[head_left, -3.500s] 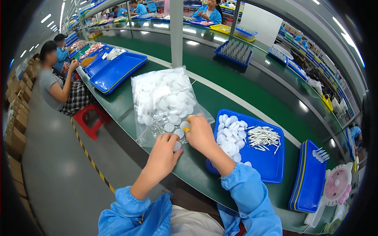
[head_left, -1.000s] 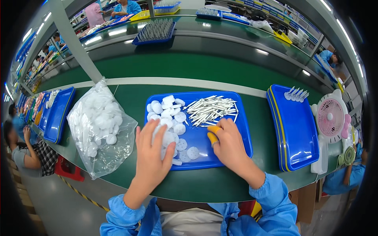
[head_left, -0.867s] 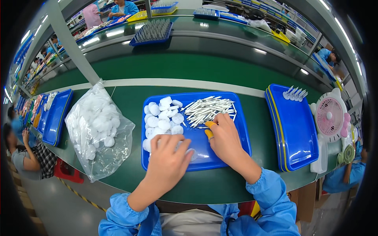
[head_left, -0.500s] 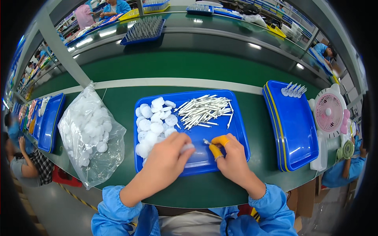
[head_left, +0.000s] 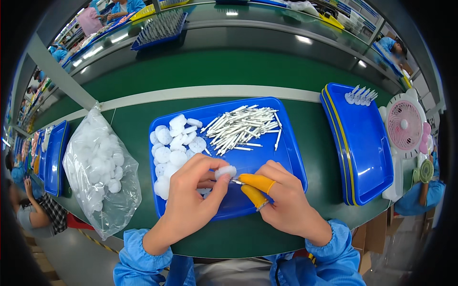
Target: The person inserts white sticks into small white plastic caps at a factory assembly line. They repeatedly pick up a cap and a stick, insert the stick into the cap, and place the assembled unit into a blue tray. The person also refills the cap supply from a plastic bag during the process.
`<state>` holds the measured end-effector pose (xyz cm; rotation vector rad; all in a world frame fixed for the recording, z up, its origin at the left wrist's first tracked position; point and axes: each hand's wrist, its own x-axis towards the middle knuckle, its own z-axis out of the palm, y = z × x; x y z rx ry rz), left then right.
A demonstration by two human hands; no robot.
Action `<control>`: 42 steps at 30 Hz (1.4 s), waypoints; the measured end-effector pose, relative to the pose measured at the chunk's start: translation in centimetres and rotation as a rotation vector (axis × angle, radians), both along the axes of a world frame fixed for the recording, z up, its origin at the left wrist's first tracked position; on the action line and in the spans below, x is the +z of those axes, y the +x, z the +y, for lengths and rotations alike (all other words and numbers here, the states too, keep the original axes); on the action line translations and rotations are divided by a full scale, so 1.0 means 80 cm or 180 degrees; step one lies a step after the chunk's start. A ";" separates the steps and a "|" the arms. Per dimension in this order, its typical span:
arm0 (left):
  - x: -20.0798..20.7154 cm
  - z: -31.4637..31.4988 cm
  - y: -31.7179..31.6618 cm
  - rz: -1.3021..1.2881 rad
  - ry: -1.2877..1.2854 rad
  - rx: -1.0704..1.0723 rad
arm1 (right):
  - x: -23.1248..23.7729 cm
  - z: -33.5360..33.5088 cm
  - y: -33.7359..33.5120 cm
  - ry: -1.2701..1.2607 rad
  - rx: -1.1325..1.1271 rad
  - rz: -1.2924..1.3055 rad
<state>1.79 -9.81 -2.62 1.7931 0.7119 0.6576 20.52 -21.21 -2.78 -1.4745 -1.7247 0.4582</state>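
My left hand (head_left: 195, 190) is closed, pinching a round white translucent disc (head_left: 225, 172) between thumb and fingers. In my right hand (head_left: 281, 198), yellow finger cots (head_left: 257, 183) cover the thumb and forefinger, which grip a thin rod with a metallic tip (head_left: 237, 181). The tip meets or nearly meets the disc's lower edge; I cannot tell if it is inserted. Both hands are over the near part of a blue tray (head_left: 279, 151). In it, loose white discs (head_left: 163, 153) lie at the left and a heap of slim white rods (head_left: 241, 127) at the back.
A clear plastic bag of white discs (head_left: 99, 159) lies left of the tray. To the right is a stack of blue trays (head_left: 367, 152) with several upright pieces (head_left: 361, 96) on top. Beyond it stand a pink-and-white fan (head_left: 404, 122) and a small green fan (head_left: 424, 171).
My right hand has moved left with the rod, bringing its tip up to the disc. My left hand has turned so the disc shows more plainly. The whole view has shifted slightly.
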 end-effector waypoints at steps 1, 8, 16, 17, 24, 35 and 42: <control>0.002 -0.001 0.000 0.0087 0.0106 0.0000 | -0.002 0.000 0.001 0.0013 0.0023 -0.0020; -0.009 -0.003 0.003 0.0233 0.0541 0.0066 | -0.007 -0.001 0.011 -0.0220 -0.0072 -0.0182; -0.011 -0.008 0.006 0.0212 0.0604 0.0185 | -0.007 -0.003 0.008 -0.0161 -0.0068 -0.0154; -0.010 -0.007 0.005 0.0212 0.0616 0.0180 | -0.007 -0.004 0.009 -0.0187 -0.0086 -0.0171; -0.012 -0.008 0.004 0.0334 0.0238 0.0219 | -0.005 -0.004 0.008 -0.0218 -0.0016 -0.0142; -0.015 -0.018 0.010 0.0226 0.0565 0.0164 | -0.016 -0.003 -0.011 -0.0112 -0.0119 -0.0115; -0.020 -0.028 0.007 0.0263 0.1002 0.0209 | -0.024 -0.008 -0.019 0.0127 -0.0323 0.0116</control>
